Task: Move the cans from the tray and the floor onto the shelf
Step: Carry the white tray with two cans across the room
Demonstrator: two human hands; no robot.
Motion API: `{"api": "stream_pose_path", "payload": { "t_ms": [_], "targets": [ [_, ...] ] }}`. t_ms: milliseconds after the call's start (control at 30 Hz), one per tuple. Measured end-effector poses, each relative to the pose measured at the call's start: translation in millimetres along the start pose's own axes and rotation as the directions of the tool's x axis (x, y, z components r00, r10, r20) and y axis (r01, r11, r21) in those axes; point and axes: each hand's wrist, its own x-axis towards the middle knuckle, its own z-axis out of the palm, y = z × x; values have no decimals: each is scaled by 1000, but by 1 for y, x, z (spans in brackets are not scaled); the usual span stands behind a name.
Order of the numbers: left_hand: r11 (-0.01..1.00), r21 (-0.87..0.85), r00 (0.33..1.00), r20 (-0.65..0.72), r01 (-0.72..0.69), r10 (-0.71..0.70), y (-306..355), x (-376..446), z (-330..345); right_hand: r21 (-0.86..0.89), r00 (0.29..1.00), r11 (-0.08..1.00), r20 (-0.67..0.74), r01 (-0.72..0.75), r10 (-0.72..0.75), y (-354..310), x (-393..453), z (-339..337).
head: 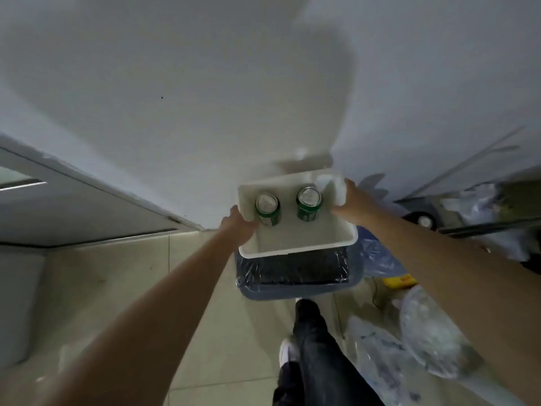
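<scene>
I hold a white tray [304, 243] out in front of me, near a white wall. Two green cans stand upright in its far half: one can [268, 210] on the left and another can [309, 204] on the right. My left hand [238, 227] grips the tray's left rim, close to the left can. My right hand [352, 202] grips the right rim at the far corner. No shelf is visible in this view.
A bin lined with a black bag [295, 275] stands on the tiled floor right below the tray. Plastic bags [427, 332] and a yellow object [399, 281] crowd the floor at right. A wheeled cart [456, 212] stands far right. My legs [310, 341] are below.
</scene>
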Motion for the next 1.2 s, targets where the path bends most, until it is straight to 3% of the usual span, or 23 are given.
{"api": "stream_pose_path", "payload": {
  "t_ms": [133, 267, 367, 500, 667, 867, 1067, 1200],
  "targets": [
    [991, -56, 992, 15, 125, -124, 5, 26, 14, 70, 994, 992, 2, -108, 108, 12, 28, 5],
    [979, -36, 976, -80, 199, -202, 4, 42, 18, 356, 967, 900, 60, -251, 247, 15, 43, 9],
    [956, -175, 970, -28, 235, -243, -4, 47, 21, 512, 960, 812, 127, -280, 250, 20, 42, 16],
    [875, -428, 974, 101, 227, -203, -9, 44, 8, 594, 941, 733, 144, -331, 308, 22, 30, 19],
    [841, -528, 988, 145, 121, -52, -9, 7, -22, 691, 951, 675, 59, -259, 304, 15, -16, 8],
    [805, -557, 962, 43, -202, 271, 2, -37, -81, 812, 933, 578, -142, -82, 332, -9, -114, -22],
    [769, -477, 818, 160, -426, 552, 26, -100, -120, 921, 797, 388, -254, 27, 547, -11, -242, 1],
    [739, -446, 650, 367, -505, 666, 34, -157, -104, 971, 712, 223, -219, 90, 668, 7, -328, 35]
  ]
}}
